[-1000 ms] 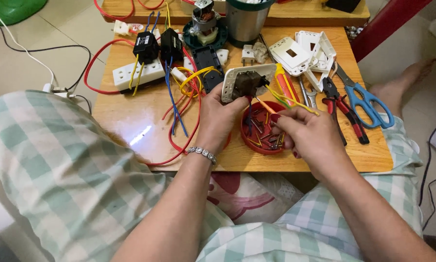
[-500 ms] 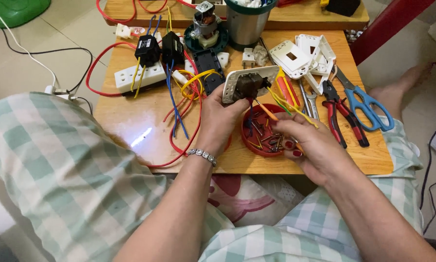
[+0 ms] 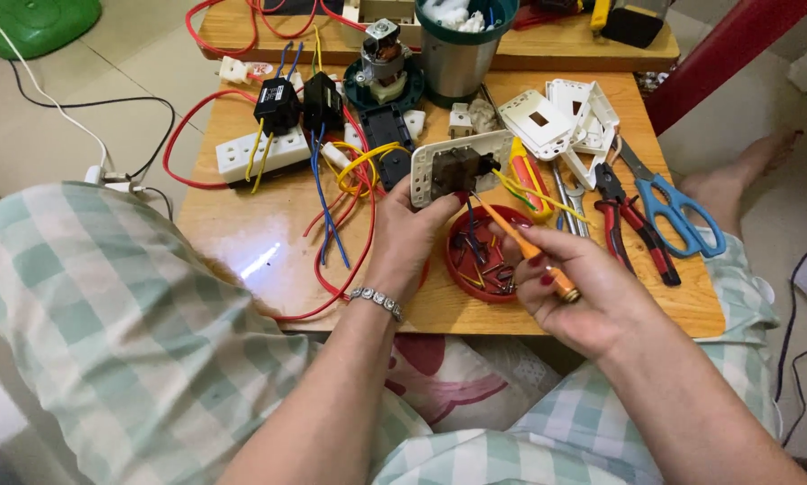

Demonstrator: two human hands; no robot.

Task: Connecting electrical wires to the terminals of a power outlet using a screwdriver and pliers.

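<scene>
White plastic, that was the socket plate (image 3: 457,166), tipped up on edge above the wooden table (image 3: 242,242) with its dark back mechanism facing the camera, and the left hand (image 3: 412,238) had it pinched tight, fingers wrapped round its lower edge, wrist cocked upward with a silver bracelet (image 3: 376,301) across it. Yellow wires (image 3: 533,193) trailed off the plate to the right. Over came the right hand (image 3: 583,287), palm turned in, fingers closed round an orange-handled screwdriver (image 3: 533,256), the shaft angled up-left with its tip right at the back of the plate. Just beneath both hands sat a red round dish (image 3: 462,269), and inside it lay a jumble of small screws and short wire offcuts, too small to tell apart. Beyond, a dark green cup (image 3: 462,45) stood upright at the table's far edge with white bits heaped in its mouth. Off to the right lay red-handled pliers (image 3: 632,229) and blue-handled scissors (image 3: 677,211), side by side, well clear of the hands. To the left, a white power strip (image 3: 260,153) with black adapters plugged in, red and blue wires looping around it
</scene>
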